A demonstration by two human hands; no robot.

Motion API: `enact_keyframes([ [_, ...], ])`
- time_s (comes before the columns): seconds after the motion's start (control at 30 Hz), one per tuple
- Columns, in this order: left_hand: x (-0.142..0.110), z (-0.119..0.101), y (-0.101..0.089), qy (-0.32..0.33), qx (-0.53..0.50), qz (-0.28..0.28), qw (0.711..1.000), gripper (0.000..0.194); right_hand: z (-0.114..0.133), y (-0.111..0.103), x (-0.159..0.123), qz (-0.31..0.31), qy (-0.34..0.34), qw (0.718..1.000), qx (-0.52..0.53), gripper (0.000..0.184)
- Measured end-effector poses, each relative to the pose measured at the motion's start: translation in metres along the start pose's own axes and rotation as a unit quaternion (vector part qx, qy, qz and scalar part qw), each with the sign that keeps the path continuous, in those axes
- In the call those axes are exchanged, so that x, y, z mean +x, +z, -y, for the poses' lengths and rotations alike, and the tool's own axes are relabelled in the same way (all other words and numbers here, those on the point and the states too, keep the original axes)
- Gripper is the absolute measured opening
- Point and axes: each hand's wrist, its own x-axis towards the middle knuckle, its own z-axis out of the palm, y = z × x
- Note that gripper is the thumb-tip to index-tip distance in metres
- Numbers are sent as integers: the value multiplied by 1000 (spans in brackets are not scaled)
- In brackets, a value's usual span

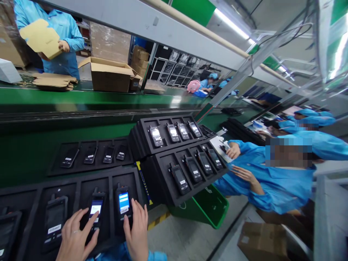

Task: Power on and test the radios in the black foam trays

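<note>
A black foam tray [73,185] lies in front of me, with handheld radio phones in its compartments. My left hand [77,232] is open over one phone [96,208] with a lit white screen; the index fingertip is at that screen. To its right, my right hand [137,226] is open, fingers spread at the edge of another phone [123,201] whose screen glows blue and white. Left of my hands, a phone [56,217] with a dark screen and a barcode label sits in its compartment. A further dark phone [9,228] is cut off at the left edge.
Another foam tray [81,145] with several phones lies behind. Stacked foam trays [163,159] hold more phones at the right, above a green bin [212,206]. Co-workers in blue stand across the line and at the right. An open carton [111,74] sits on the far ledge.
</note>
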Motion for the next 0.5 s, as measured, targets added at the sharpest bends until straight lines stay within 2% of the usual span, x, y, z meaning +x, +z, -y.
enact_keyframes([
  [0.17, -12, 12, -7, 3, -2, -4, 1000, 30, -7, 2, -2, -17, 2, 1000, 1, 55],
  [0.33, -11, 4, -9, -42, -3, 10, 999, 34, -8, 4, 1, -15, -6, 1000, -4, 46],
  [0.43, -1, -3, -5, 7, 34, -17, 999, 35, -8, 5, 3, -19, -21, 1000, -12, 43],
  [0.5, 5, -5, -3, 20, 57, -14, 998, 39, -8, 6, 5, -24, -25, 999, -17, 42],
])
